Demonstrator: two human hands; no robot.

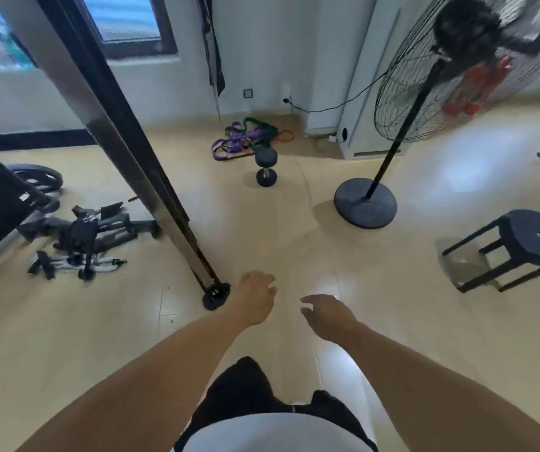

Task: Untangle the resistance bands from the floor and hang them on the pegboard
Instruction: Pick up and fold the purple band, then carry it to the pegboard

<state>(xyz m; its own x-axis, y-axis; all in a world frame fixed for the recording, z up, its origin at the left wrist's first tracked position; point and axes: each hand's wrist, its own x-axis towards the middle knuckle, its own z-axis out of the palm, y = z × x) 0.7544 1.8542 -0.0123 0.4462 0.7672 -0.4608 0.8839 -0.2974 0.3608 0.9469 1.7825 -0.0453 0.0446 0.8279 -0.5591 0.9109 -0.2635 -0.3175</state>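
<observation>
Lying tangled on the beige tile floor (392, 321), purple, green and orange resistance bands (249, 138) touch a black dumbbell (265, 166). Well apart, the person's left hand (257, 296) and right hand (329, 316) hover with relaxed, empty fingers.

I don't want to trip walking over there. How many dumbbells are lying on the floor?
1 on the floor: a black dumbbell just in front of the tangled resistance bands. Orange ones show blurred behind the fan; more may be hidden.

Glossy beige tiled floor (409, 321) fills the frame; white wall (262, 44) and dark-framed window (125, 17) upper left. Black pedestal fan (425, 76) upper right, black plastic stool (529, 236) at right edge.
</observation>
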